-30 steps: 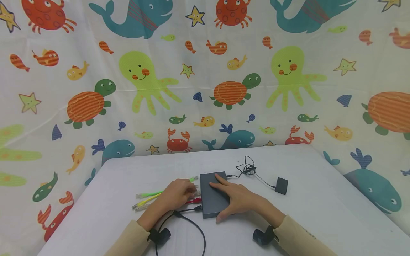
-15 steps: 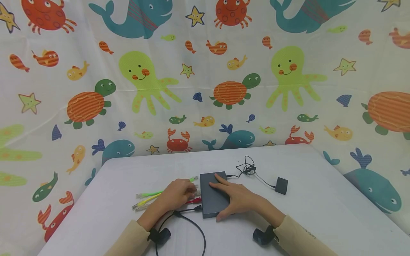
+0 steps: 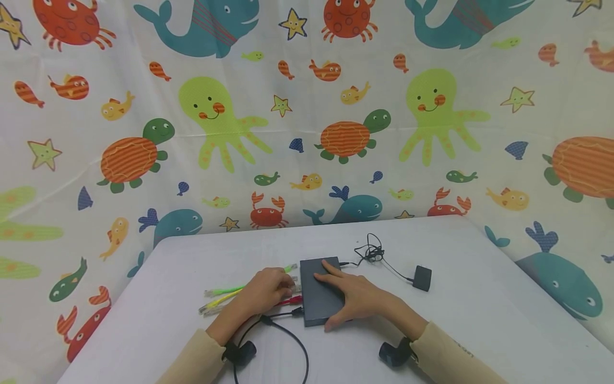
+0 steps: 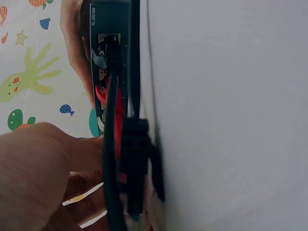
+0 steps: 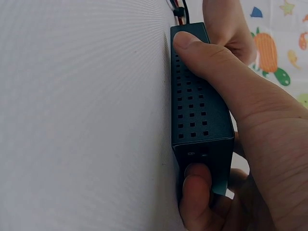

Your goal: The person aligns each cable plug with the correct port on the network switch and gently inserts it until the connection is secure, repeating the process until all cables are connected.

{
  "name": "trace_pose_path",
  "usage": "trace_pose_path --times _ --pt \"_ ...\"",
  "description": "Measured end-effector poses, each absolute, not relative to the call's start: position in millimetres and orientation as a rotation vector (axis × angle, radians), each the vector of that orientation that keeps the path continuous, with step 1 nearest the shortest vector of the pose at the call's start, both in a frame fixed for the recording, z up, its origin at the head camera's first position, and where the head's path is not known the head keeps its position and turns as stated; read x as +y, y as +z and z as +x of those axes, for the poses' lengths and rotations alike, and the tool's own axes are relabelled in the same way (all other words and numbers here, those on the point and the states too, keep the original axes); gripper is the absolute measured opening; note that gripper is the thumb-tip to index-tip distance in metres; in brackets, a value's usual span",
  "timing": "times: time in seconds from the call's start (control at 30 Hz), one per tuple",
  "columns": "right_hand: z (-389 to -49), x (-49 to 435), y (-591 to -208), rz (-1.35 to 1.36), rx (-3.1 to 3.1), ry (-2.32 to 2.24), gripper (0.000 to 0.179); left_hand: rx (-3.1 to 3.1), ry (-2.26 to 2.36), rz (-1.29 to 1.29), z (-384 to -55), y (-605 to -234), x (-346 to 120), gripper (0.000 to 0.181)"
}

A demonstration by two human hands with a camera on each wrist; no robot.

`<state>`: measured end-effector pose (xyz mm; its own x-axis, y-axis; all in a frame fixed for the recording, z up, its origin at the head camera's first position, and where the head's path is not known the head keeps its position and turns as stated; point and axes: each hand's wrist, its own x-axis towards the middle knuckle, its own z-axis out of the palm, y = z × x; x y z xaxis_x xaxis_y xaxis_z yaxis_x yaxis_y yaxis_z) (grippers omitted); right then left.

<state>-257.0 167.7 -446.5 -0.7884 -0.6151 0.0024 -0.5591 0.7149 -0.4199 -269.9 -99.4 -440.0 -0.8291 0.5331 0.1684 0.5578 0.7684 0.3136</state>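
A dark network switch (image 3: 314, 293) lies on the white table. My right hand (image 3: 357, 296) grips it, fingers spread over its top; in the right wrist view the thumb presses its vented side and a fingertip touches its back face. At the port side, my left hand (image 3: 266, 290) has curled fingers and seems to pinch a pale network cable, mostly hidden by the hand. A black cable (image 3: 283, 315) and a red cable (image 4: 118, 113) are plugged into neighbouring ports. Under and around the left hand lie a green cable (image 3: 224, 292) and a yellow cable (image 3: 218, 304).
Right of the switch, a black power adapter (image 3: 422, 278) lies on the table (image 3: 479, 298). Its tangled cord (image 3: 373, 253) runs to the switch's back. The black cable loops toward the near edge between the forearms. A curtain with sea animals (image 3: 307, 106) hangs behind.
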Motion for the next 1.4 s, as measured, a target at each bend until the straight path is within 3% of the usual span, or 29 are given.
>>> trace_pose_path --times 1.4 --pt "-257.8 167.6 -448.9 -0.945 2.791 -0.601 0.107 -2.867 -0.534 -0.922 -273.9 -445.6 -101.7 0.019"
